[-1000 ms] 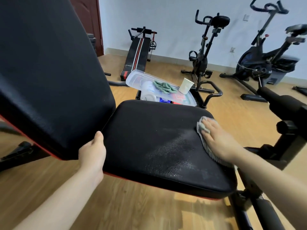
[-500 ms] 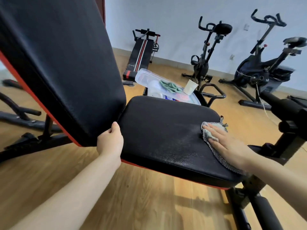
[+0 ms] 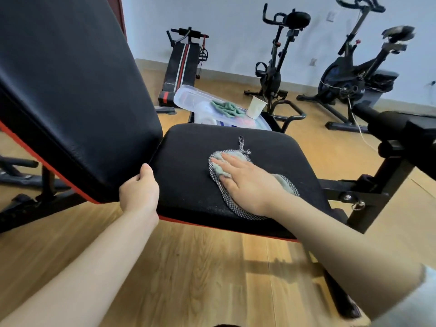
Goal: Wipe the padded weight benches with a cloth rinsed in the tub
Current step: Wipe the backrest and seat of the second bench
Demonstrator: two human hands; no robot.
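Observation:
A black padded bench seat (image 3: 188, 161) with red trim fills the middle, its raised backrest (image 3: 66, 90) on the left. My right hand (image 3: 247, 185) lies flat, fingers spread, pressing a grey cloth (image 3: 218, 171) with a checked border onto the seat's middle. My left hand (image 3: 139, 187) grips the backrest's lower corner, thumb on the front face. Behind the seat stands a clear plastic tub (image 3: 188, 95), partly hidden.
A green rag (image 3: 227, 108) and a white paper cup (image 3: 256, 107) rest on the tub. A sit-up bench (image 3: 180, 67) and two exercise bikes (image 3: 273, 67) (image 3: 354, 79) line the far wall. A black padded roller bar (image 3: 389, 123) juts out at right. Wood floor lies below.
My right hand has slid the cloth leftward from the seat's right edge to its middle. The view has shifted, and my left hand keeps its grip on the backrest.

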